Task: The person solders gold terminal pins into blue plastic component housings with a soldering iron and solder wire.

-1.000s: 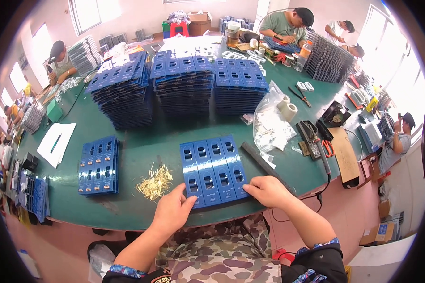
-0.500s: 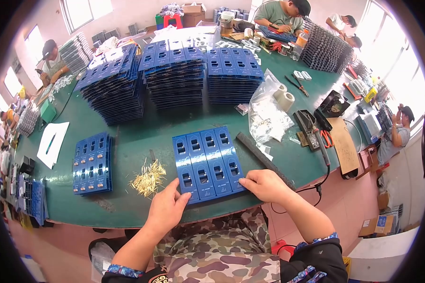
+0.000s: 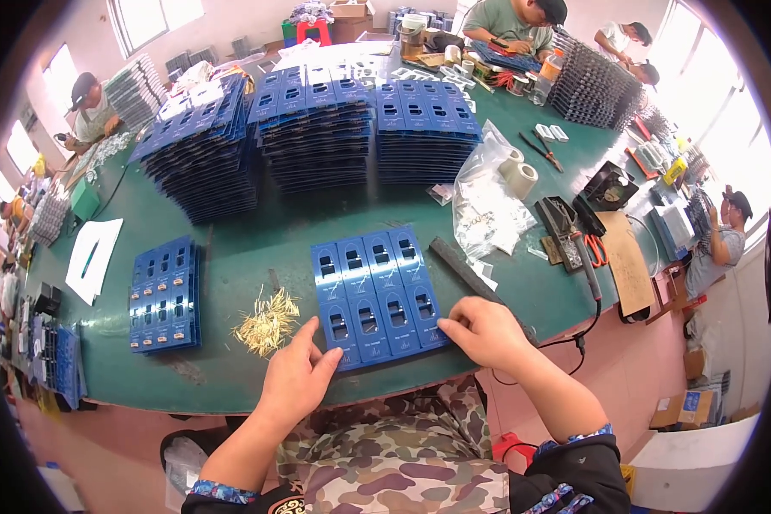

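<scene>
- The left hand (image 3: 298, 377) lies flat and open at the near left corner of a blue moulded plastic tray with rows of rectangular pockets (image 3: 373, 295), fingertips on its edge, gripping nothing.
- The right hand (image 3: 484, 330) rests loosely curled on the tray's near right corner, fingers touching it.
- The tray lies flat on the dark green table (image 3: 257, 248), near its front edge, between both hands.
- Just left of the left hand sits a small heap of thin brass pins (image 3: 268, 320).
- Beyond the right hand lies a black bar (image 3: 464, 269).
- Further left, a second blue tray (image 3: 164, 295).
- Far past the hands stand tall stacks of blue trays (image 3: 317, 128).
- Other workers sit around a bright, windowed workshop.
</scene>
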### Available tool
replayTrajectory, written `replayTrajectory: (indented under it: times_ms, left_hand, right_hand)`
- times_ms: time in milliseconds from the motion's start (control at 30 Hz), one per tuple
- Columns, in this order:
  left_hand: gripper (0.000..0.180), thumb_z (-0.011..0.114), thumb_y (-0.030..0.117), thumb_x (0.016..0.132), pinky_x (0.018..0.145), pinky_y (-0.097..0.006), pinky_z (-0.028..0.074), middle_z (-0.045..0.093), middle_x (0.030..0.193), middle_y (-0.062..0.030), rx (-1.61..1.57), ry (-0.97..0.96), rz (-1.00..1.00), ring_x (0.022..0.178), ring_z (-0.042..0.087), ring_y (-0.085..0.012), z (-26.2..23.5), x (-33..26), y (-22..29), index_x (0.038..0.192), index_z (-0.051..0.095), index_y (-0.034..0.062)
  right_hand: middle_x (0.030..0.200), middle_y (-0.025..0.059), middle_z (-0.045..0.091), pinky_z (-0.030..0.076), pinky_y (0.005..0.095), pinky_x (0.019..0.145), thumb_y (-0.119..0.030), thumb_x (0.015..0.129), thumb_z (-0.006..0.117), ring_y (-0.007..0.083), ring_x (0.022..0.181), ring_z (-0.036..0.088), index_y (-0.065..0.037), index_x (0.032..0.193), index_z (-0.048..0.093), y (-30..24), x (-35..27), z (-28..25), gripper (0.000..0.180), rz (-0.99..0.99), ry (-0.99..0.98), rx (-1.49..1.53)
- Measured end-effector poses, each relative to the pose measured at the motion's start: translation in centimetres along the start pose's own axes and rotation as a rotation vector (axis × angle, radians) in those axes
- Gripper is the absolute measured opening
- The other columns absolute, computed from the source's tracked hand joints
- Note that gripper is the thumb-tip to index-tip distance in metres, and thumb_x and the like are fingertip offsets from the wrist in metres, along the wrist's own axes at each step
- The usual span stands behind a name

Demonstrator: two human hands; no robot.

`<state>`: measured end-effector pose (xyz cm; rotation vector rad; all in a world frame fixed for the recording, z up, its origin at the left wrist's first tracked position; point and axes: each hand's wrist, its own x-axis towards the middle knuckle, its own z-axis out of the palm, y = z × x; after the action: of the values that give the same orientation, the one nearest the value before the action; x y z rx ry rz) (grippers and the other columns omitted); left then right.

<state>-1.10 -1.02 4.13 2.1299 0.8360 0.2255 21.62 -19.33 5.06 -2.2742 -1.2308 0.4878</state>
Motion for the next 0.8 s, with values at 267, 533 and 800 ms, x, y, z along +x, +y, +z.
replayTrajectory:
  times_ms: [267,533,800]
  left_hand:
    - [0.036,0.070,0.014,0.083,0.058,-0.038,0.047,0.061,0.076,-0.0100,0.108,0.260,0.419,0.064,0.060,-0.0260,0.5,1.1,0.8,0.113,0.060,-0.0030]
    - [0.066,0.073,0.044,0.079,0.106,-0.055,0.035,0.049,0.134,-0.0213,0.467,0.091,0.728,0.126,0.044,-0.0423,1.5,3.9,2.7,0.126,0.056,0.0018]
    - [0.082,0.056,0.066,0.083,0.114,-0.061,0.015,0.034,0.149,-0.0221,0.646,-0.120,0.639,0.141,0.025,-0.0421,2.0,5.2,1.9,0.141,0.046,0.0084]
  right_hand:
    - [0.100,0.0127,0.062,0.051,0.0402,0.079,-0.018,0.080,0.073,0.0327,0.091,0.060,-0.002,0.095,0.064,-0.5,-0.3,0.9,0.024,-0.425,0.310,-0.083]
    - [0.121,0.0177,0.058,0.048,0.0412,0.092,-0.025,0.078,0.075,0.0355,0.112,0.057,-0.004,0.109,0.065,-1.3,1.0,1.0,0.039,-0.541,0.284,-0.163]
    - [0.138,0.0224,0.047,0.036,0.0475,0.107,-0.042,0.082,0.069,0.0388,0.132,0.042,-0.006,0.124,0.061,-0.9,2.2,2.2,0.055,-0.507,0.129,-0.282]
